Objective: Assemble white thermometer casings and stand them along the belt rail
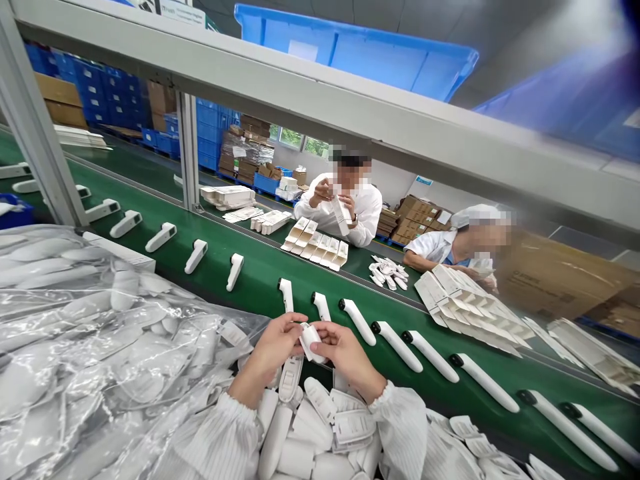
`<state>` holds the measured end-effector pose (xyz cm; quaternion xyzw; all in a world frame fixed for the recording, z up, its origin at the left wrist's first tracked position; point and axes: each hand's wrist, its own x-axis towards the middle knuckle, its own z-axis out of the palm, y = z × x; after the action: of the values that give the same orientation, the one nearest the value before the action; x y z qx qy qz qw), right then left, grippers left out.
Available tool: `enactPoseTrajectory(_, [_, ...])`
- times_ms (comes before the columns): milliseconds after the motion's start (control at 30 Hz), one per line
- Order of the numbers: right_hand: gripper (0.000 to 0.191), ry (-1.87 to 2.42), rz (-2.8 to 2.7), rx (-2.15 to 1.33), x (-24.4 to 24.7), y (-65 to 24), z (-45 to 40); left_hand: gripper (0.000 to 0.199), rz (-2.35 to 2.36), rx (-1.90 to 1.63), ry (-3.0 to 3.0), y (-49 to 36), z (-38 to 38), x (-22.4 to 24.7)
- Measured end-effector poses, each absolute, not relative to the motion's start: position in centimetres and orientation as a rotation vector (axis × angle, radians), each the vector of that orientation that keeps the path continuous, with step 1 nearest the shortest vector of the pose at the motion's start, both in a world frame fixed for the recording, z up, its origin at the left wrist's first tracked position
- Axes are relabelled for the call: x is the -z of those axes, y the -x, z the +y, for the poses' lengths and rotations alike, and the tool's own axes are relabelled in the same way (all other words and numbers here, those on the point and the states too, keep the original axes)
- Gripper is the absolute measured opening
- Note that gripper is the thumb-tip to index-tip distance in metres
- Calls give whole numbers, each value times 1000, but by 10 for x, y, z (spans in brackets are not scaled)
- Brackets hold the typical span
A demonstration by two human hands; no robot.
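A small white plastic shell piece (311, 341) is held up between my two hands, above a heap of similar white plastic parts (310, 427). My left hand (274, 348) pinches it from the left with thumb and fingertips. On the other side, the fingers and thumb of my right hand (345, 350) are closed around it. Just beyond my hands, white handheld devices with black ends, which look like infrared thermometers (357, 321), lie spaced out in a row on the green conveyor belt (260, 303). My fingers hide part of the piece.
Clear plastic bags of white parts (100, 353) fill the left side. A metal frame (300, 87) with a blue bin (350, 50) crosses overhead. Across the belt, two people in white (367, 213) handle items near open white cartons (317, 245) and stacked flat cartons (465, 307).
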<state>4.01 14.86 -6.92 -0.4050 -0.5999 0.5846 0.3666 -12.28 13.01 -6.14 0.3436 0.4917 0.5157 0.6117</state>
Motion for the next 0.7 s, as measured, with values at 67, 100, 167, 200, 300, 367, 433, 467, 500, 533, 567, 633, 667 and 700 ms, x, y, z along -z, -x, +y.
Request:
enactPoseTrajectory(67, [44, 999, -1586, -1484, 68, -45, 150, 14, 1170, -1206, -796, 124, 133, 65])
enactPoseTrajectory(100, [44, 987, -1598, -1477, 69, -49, 152, 14, 1203, -1227, -792, 125, 135, 67])
enactPoseTrajectory(167, [46, 1020, -1606, -1442, 72, -59, 159, 17, 1288, -1282, -778, 126, 138, 70])
enactPoseTrajectory(200, [46, 1073, -1616, -1379, 75, -65, 164, 19, 1325, -1305, -772, 127, 138, 71])
enactPoseTrajectory(300, [37, 1361, -1763, -950, 87, -85, 182, 25, 1365, -1315, -779, 128, 137, 69])
enactPoseTrajectory(367, [35, 1532, -1884, -666, 96, -94, 191, 26, 1351, -1298, -797, 128, 135, 66])
enactPoseTrajectory(433, [41, 1633, -2001, -505, 103, -98, 197, 24, 1329, -1280, -806, 128, 133, 64])
enactPoseTrajectory(467, [45, 1669, -2056, -445, 106, -99, 199, 21, 1316, -1272, -803, 127, 133, 63])
enactPoseTrajectory(500, [48, 1705, -2111, -377, 108, -99, 200, 19, 1304, -1264, -795, 127, 133, 63])
enactPoseTrajectory(533, [49, 1749, -2168, -291, 109, -98, 200, 17, 1289, -1255, -783, 127, 133, 63])
enactPoseTrajectory(567, [49, 1789, -2212, -211, 110, -97, 200, 15, 1272, -1247, -771, 127, 133, 63])
enactPoseTrajectory(633, [46, 1840, -2246, -114, 111, -98, 199, 13, 1225, -1234, -749, 127, 134, 63])
enactPoseTrajectory(667, [44, 1851, -2249, -88, 111, -99, 198, 11, 1194, -1230, -742, 127, 134, 63])
enactPoseTrajectory(700, [42, 1857, -2251, -73, 110, -100, 196, 10, 1160, -1227, -738, 127, 134, 62])
